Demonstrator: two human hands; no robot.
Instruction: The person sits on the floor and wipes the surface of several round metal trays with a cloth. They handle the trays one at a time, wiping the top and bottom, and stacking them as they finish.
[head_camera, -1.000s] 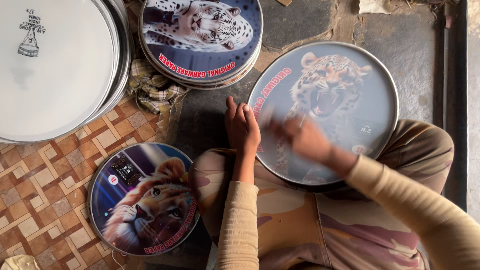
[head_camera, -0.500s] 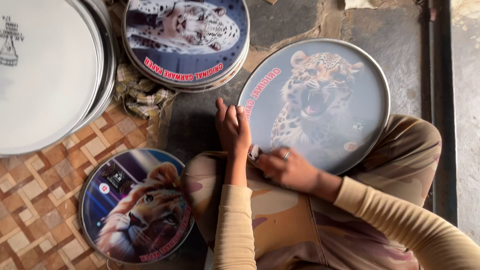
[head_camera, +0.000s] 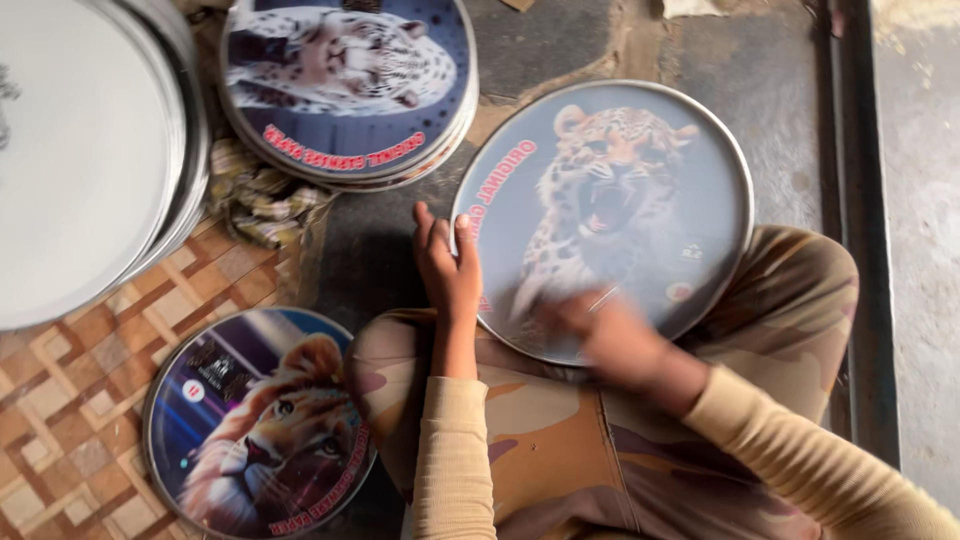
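Note:
A round disc printed with a roaring leopard (head_camera: 640, 180) rests tilted on my lap, its far edge toward the dark floor. My left hand (head_camera: 450, 270) grips its left rim, thumb on the printed face. My right hand (head_camera: 610, 335) is motion-blurred over the disc's lower part, near the rim closest to me. A thin pale streak shows beside its fingers; whether it holds something is unclear.
A stack of similar discs with a white leopard print (head_camera: 350, 80) lies ahead. Plain white discs (head_camera: 80, 150) are stacked far left, with a crumpled checked cloth (head_camera: 260, 205) between the stacks. A lion-print disc (head_camera: 260, 425) lies by my left knee on patterned flooring (head_camera: 70, 400). A dark rail (head_camera: 850, 200) runs along the right.
My right hand has kept sweeping over the disc's lower part, from resting at the lower left rim to blurred a little further right. My left hand stays on the rim.

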